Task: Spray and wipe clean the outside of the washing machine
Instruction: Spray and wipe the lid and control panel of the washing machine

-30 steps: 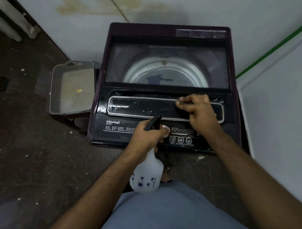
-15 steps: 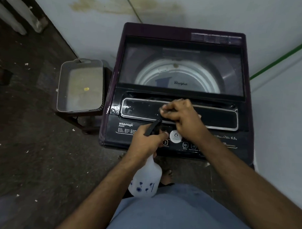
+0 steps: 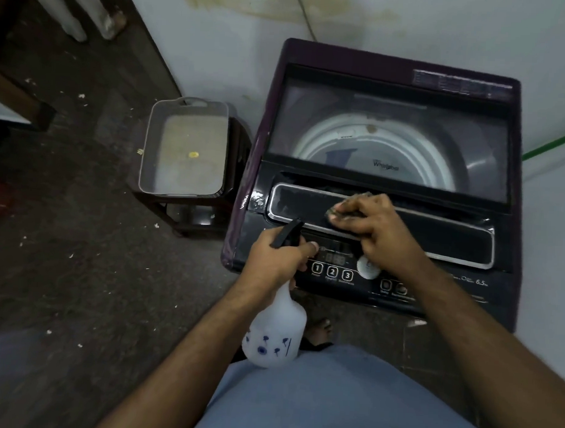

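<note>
Two hands busy: our right hand presses a dark cloth on the washing machine top's near recessed panel; left hand grips the spray bottle near the controls. Wiping underway; wet patches remain at left, sides apparently untouched.

Grey rectangular tray sat on a dark stool, holding a small yellow scrap. Dark floor was littered with white specks. Pale wall carried a yellowish stain. White pipes stood at the top left. Green stripe ran along the right wall.
</note>
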The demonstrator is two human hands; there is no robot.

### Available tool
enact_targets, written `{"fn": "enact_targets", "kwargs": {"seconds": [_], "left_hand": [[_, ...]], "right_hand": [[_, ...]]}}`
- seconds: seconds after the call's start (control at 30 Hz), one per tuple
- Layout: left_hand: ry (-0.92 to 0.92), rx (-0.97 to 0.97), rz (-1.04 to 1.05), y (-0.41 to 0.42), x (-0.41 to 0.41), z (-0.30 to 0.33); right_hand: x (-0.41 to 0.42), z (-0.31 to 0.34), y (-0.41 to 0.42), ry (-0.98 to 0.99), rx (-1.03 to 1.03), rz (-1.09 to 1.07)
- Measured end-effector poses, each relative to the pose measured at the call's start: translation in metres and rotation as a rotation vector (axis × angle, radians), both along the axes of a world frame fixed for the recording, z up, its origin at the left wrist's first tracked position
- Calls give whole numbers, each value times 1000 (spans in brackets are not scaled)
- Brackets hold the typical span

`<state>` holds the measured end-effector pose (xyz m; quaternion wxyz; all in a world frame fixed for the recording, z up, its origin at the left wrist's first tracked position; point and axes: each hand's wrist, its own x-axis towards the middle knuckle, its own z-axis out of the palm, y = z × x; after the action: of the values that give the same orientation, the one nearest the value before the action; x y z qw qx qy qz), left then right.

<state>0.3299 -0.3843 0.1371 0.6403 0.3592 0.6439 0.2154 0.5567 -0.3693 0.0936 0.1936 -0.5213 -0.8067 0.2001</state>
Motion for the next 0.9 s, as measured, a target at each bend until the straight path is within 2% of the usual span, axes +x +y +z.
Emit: {"fn": "enact_targets", "kwargs": {"seconds": [0.13, 0.27, 0.33, 0.47, 0.53, 0.63, 0.7, 0.77, 0.83, 0.9], "left_hand": [[20, 15, 11, 0, -12, -1], [-1, 0, 59, 3, -20, -1], [-16, -19, 75, 8, -27, 1], [-17, -16, 84, 12, -39, 2], [-10, -6, 76, 12, -43, 3], [-15, 0, 64, 16, -49, 5], [-36, 1, 62, 18, -52, 6], [-39, -4, 57, 20, -54, 6], [-30, 6, 47, 23, -55, 4], [-10, 12, 36, 24, -55, 1]], "right_hand": [[-39, -3, 33, 13, 19, -214], [-57, -5, 19, -45, -7, 66], [-41, -2, 11, -53, -4, 105], [-45, -4, 37, -14, -5, -139], [-77, -5, 52, -3, -1, -154], [-108, -2, 50, -9, -13, -9], [-101, 1, 36, -42, -18, 159], [-79, 5, 25, -24, -37, 237], [-57, 7, 27, 14, -42, 169], [-51, 2, 40, 30, -34, -2]]}}
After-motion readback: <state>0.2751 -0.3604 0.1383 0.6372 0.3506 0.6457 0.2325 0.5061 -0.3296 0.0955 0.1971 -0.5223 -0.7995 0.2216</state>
